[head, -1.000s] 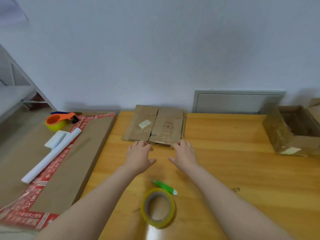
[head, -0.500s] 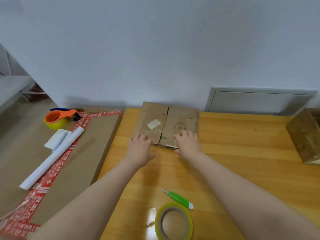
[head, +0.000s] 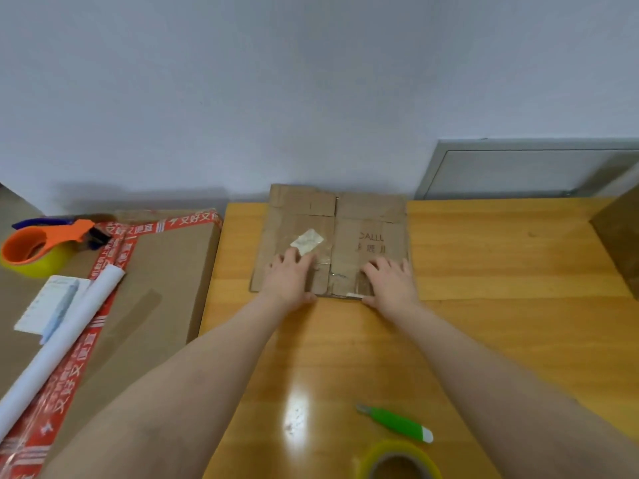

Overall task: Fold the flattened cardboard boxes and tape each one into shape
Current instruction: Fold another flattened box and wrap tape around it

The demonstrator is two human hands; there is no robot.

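A flattened cardboard box (head: 349, 223) lies on the wooden table (head: 501, 326) against the wall, with a pale sticker and printed letters on top. My left hand (head: 288, 280) lies flat on its near left part, fingers spread. My right hand (head: 390, 281) lies flat on its near right part, its thumb at the box's front edge. A roll of yellowish tape (head: 397, 461) sits at the table's near edge. A green utility knife (head: 397, 423) lies just beyond the roll.
A folded cardboard box (head: 619, 243) stands at the right edge. Left of the table, a large carton with red tape (head: 162, 281) carries an orange tape dispenser (head: 38, 247), a white paper roll (head: 65, 337) and a notepad with a pen (head: 48, 305).
Both hands have reached forward from the bare table onto the near part of the flattened box. The view has shifted forward and left.
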